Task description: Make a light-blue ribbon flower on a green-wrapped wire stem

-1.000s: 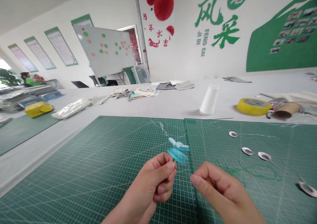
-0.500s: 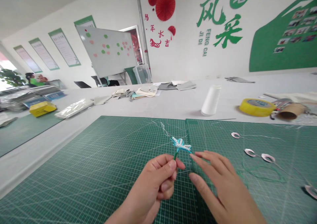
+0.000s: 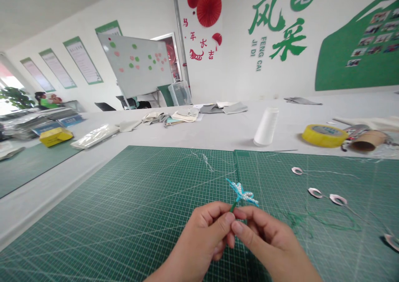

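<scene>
A small blue flower with white beads (image 3: 243, 193) stands tilted above my fingertips on a short green stem. My left hand (image 3: 207, 232) pinches that stem between thumb and forefinger. Close against it, my right hand (image 3: 268, 240) has its thumb and fingers curled together beside the left fingertips. What the right fingers hold, if anything, is hidden. Under both hands lies a green gridded cutting mat (image 3: 140, 199). Tangled green thread (image 3: 333, 223) rests on the mat to the right of my right hand.
Several pale oval rings with thread, one a pale ring (image 3: 338, 199), lie on the right mat. Beyond are a white thread cone (image 3: 266, 127), yellow tape roll (image 3: 324, 135) and cardboard tube (image 3: 368, 140). Cloth pieces (image 3: 185, 115) and a yellow box (image 3: 56, 137) lie farther left.
My right hand has gone from spread fingers to curled fingers against my left hand. The flower and left hand have shifted right and slightly down, and the flower leans more to the right.
</scene>
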Motion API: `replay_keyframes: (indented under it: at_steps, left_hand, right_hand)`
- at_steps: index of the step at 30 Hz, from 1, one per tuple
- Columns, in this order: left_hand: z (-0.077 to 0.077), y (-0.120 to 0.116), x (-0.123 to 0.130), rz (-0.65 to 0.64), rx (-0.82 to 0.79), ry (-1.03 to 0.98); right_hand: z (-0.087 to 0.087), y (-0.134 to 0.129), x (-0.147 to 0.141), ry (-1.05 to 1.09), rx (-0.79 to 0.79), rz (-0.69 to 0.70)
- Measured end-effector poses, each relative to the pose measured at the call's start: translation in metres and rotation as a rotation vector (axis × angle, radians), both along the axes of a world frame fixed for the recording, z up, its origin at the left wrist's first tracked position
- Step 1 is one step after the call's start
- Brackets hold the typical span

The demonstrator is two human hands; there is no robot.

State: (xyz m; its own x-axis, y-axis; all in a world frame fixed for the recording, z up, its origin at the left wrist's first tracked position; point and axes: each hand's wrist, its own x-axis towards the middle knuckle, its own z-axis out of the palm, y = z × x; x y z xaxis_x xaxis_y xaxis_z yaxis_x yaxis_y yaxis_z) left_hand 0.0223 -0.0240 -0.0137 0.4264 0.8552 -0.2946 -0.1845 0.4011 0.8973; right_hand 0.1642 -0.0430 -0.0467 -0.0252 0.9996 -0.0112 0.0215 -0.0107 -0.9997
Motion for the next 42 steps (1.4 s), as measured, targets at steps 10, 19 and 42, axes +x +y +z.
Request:
replay_keyframes:
  at_steps: [10,19,42]
  left_hand:
    - [0.003,-0.002,0.001,0.016,-0.030,-0.195]
    - [-0.002,-0.002,0.001,-0.018,-0.029,-0.164]
    - [-0.005,-0.001,0.002,-0.052,0.140,-0.065]
  right_hand:
    - [0.017,-0.005,0.000,0.142,-0.112,-0.061]
    - [0.018,-0.007,0.002,0.160,-0.157,-0.065]
    - [0.016,-0.006,-0.001,0.234,-0.179,-0.095]
